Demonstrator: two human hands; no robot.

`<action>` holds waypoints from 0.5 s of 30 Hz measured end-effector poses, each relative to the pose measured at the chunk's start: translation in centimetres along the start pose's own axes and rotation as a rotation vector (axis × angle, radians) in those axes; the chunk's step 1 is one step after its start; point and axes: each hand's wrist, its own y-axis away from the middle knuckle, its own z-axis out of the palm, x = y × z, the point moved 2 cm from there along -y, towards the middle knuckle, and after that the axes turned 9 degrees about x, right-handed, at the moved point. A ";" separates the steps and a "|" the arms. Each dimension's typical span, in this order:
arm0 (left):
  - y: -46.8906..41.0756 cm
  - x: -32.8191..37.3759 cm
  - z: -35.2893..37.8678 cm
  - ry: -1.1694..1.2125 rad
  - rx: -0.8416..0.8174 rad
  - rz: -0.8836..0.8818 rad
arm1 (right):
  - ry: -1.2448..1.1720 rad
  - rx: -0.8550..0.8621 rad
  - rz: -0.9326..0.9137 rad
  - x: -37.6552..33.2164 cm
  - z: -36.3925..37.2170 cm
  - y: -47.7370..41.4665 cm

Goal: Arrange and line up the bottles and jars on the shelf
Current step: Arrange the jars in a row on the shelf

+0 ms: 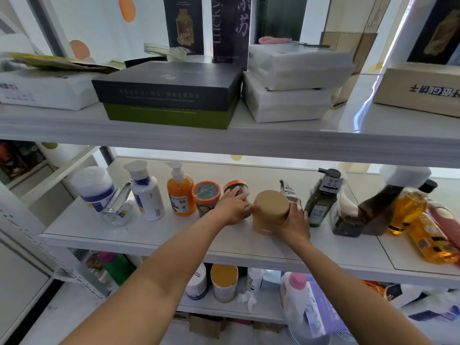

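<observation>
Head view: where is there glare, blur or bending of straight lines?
In the head view, glare streaks the upper shelf at right; the dark bottle with white cap is smeared by blur, while the tan jar is sharp; shelf edges bow from the wide lens.

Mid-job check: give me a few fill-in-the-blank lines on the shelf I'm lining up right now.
The right hand grips the tan jar while the left hand touches a jar with an ___ lid.
The clear glass bottle lies on its ___.
The pump bottle stands to the ___ of both hands.
Missing: orange; side; left.
</observation>
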 end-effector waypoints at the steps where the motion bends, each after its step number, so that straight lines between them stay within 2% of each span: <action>1: 0.4 -0.5 0.1 -0.091 -0.003 0.054 | -0.008 0.014 0.011 -0.1 0.1 0.0; 8: 2.0 -0.7 0.3 -0.389 0.219 0.162 | 0.002 0.028 0.042 -1.1 0.5 -0.1; 15: 2.3 0.3 1.9 -0.361 0.240 0.229 | 0.045 0.049 0.062 -2.3 1.1 -0.1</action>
